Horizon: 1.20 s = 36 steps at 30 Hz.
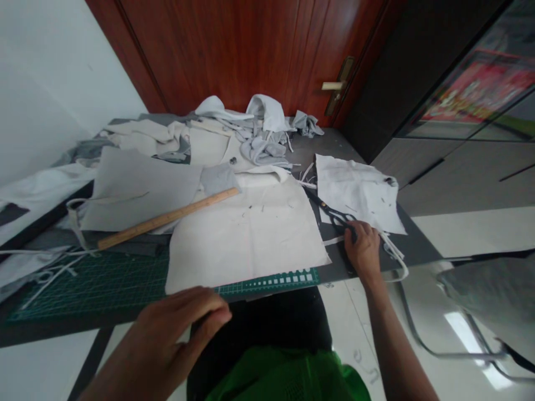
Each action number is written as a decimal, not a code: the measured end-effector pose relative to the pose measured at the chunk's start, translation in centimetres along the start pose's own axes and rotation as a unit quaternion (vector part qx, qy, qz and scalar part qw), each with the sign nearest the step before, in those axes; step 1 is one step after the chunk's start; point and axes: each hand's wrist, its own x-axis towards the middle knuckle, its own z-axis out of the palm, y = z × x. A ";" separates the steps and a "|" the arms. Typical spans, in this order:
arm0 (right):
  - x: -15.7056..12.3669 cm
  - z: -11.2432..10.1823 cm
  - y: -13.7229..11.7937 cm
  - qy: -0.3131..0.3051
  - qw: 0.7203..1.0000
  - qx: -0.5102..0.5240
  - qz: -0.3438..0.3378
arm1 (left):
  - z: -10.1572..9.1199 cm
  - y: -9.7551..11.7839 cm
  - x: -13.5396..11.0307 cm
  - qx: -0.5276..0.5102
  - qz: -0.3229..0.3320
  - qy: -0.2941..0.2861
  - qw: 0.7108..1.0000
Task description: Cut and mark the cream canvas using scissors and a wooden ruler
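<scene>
A cream fabric sheet [251,234] lies flat on the green cutting mat [104,284] at the table's front. My right hand [364,248] rests on the table to the sheet's right, its fingers closed over the handles of black scissors [330,213], whose blades point away toward the back. My left hand [167,340] hovers near the table's front edge, below the sheet's front left corner, with fingers curled loosely and nothing in them. A long wooden ruler [167,218] lies diagonally to the left of the sheet.
A white fabric piece [355,192] lies at the right. Grey and white cloth scraps [251,133] pile at the back by a wooden door [251,50]. Grey fabric [137,186] and loose strips cover the left. A chair [485,301] stands on the right.
</scene>
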 end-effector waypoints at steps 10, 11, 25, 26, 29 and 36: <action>2.5 0.7 1.5 -0.048 0.998 -0.040 -0.029 | 4.2 -7.4 5.6 0.078 0.041 0.073 0.993; 2.5 1.0 1.4 -0.044 0.998 -0.029 -0.039 | 3.8 -8.4 6.5 0.095 0.035 0.094 0.990; 1.2 1.7 -0.6 0.005 1.000 -0.009 -0.019 | -1.5 -15.5 12.1 0.130 -0.133 0.100 0.977; 1.2 1.6 -0.6 0.001 1.000 -0.012 -0.018 | -1.9 -15.0 11.8 0.116 -0.147 0.104 0.977; 1.1 1.4 -0.8 -0.005 1.000 -0.012 -0.018 | -2.1 -13.0 11.1 0.055 -0.175 0.101 0.978; 1.3 1.0 -0.7 0.061 0.998 0.018 -0.020 | 3.8 -8.7 13.4 -0.020 -0.170 0.093 0.981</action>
